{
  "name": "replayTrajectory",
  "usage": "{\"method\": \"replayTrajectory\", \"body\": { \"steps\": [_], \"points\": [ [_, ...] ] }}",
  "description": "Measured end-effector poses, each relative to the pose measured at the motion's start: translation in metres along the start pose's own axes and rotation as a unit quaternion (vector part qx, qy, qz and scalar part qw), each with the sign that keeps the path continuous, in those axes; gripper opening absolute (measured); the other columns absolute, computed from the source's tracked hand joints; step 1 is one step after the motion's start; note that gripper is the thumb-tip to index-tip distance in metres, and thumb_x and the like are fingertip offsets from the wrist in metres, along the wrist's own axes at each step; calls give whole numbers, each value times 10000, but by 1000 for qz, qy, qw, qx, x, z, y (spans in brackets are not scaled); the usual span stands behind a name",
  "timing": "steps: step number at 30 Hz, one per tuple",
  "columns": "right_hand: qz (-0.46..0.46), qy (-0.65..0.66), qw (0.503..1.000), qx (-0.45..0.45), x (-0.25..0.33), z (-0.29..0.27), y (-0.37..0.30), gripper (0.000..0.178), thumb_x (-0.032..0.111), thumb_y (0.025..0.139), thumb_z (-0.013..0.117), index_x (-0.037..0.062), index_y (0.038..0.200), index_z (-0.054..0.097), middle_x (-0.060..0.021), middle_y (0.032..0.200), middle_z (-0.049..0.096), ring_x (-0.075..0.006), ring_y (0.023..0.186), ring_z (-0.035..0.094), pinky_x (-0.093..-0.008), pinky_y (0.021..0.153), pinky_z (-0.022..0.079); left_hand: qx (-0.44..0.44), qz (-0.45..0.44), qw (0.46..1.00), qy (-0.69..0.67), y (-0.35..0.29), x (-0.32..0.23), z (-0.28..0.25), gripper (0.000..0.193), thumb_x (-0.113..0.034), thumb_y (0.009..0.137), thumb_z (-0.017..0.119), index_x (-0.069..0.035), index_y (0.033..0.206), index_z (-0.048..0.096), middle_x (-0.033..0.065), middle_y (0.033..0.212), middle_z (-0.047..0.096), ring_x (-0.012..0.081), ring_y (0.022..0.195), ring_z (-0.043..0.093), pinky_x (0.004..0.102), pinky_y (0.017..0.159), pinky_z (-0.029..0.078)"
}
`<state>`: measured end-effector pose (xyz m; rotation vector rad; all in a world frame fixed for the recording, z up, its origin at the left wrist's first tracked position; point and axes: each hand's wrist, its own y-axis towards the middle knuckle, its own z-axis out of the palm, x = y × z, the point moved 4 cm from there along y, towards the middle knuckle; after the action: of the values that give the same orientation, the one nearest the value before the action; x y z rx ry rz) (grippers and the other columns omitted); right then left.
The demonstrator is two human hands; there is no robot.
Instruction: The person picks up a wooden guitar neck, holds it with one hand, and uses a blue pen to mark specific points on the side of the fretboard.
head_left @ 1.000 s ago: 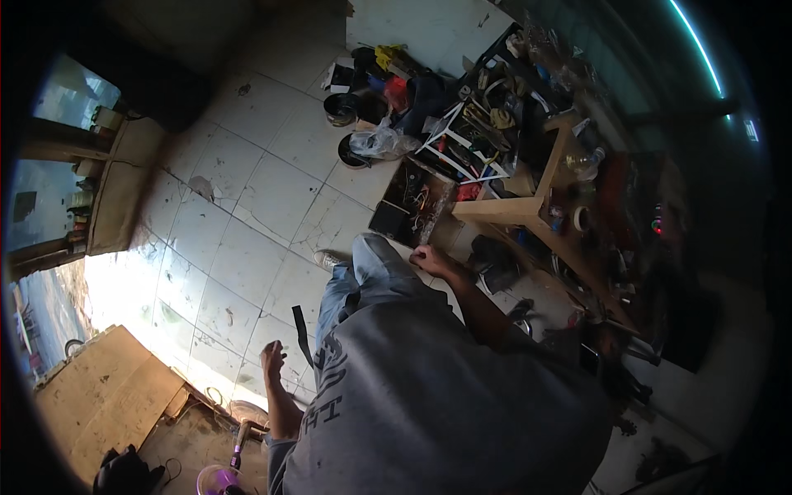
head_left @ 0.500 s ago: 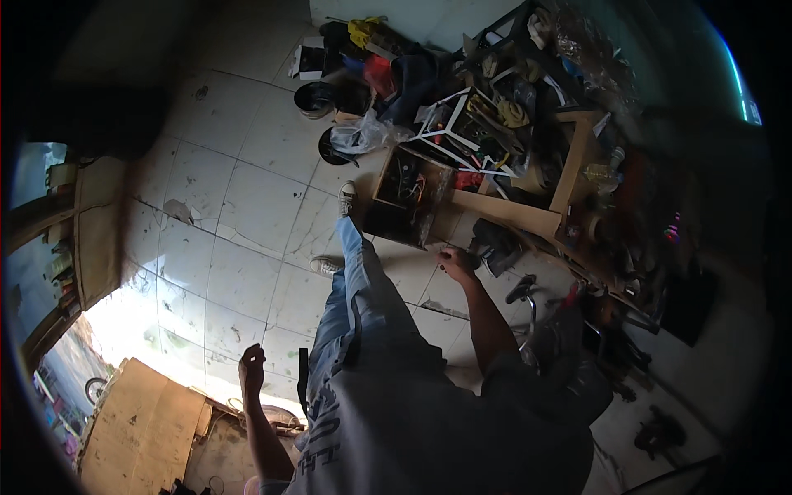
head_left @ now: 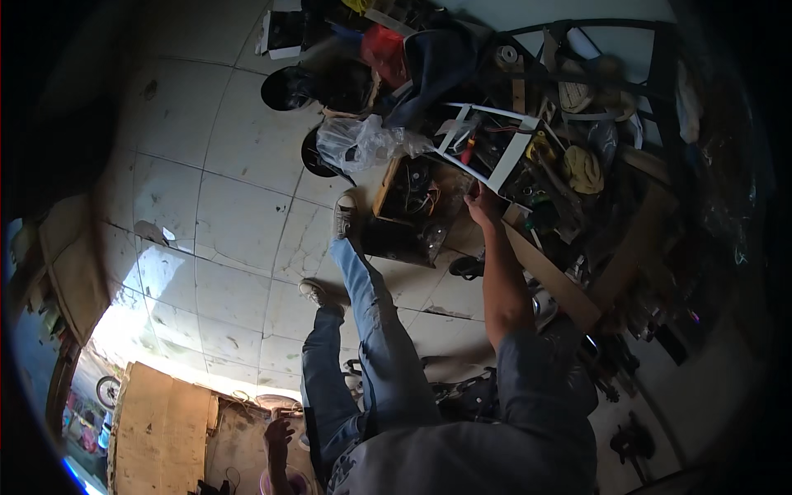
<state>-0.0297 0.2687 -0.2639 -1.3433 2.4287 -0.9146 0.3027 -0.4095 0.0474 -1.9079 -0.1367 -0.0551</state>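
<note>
My right hand reaches to the near edge of a white-framed rack, beside an open wooden box. Its fingers are bent and closed there; what they hold, if anything, is hidden. Inside the rack lie loose tools, among them a screwdriver with a red handle. Dark parts and thin wires fill the box. Down at the lower left, my left hand hangs by my leg, fingers apart and holding nothing.
A clear plastic bag lies over a black round container left of the rack. A wooden frame bar slants beside my right forearm. Piled clutter surrounds a yellow glove-like bundle. Cardboard stands at lower left.
My right hand has moved forward and slightly right, from in front of the wooden box to the rack's edge. My left hand has dropped lower and its fingers have spread. The view has shifted closer to the pile.
</note>
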Motion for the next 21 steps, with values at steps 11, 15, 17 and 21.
{"method": "replayTrajectory", "body": {
  "steps": [11,15,17,21],
  "points": [
    [-68,-39,993,-90,-36,62,52,768,328,848,631,10,1447,270,-287,1330,472,-387,1254,453,-429,1045,383,-18,27,998,56,-3,-85,14,292,-275,934,575,-81,1152,600,40,951,671,151,754,655,263,610,483],
    [-40,60,997,-34,12,21,11,675,292,857,621,-17,1396,356,-286,1334,469,-405,1228,471,-424,1029,398,5,75,996,39,-15,-99,17,320,-240,937,577,-64,1205,575,88,1039,678,194,833,676,313,706,511],
    [-6,81,994,69,33,5,-28,636,309,848,627,-1,1363,418,-279,1297,506,-417,1176,511,-428,986,432,29,121,991,44,-7,-104,6,337,-240,938,560,-65,1225,568,98,1086,669,201,873,677,321,736,506],
    [15,95,981,170,47,2,-93,594,323,804,639,7,1290,507,-248,1202,592,-389,1121,568,-447,945,459,26,142,988,50,-33,-159,9,341,-243,918,551,-42,1191,594,94,1026,689,190,843,697,285,667,519]
  ]
}}
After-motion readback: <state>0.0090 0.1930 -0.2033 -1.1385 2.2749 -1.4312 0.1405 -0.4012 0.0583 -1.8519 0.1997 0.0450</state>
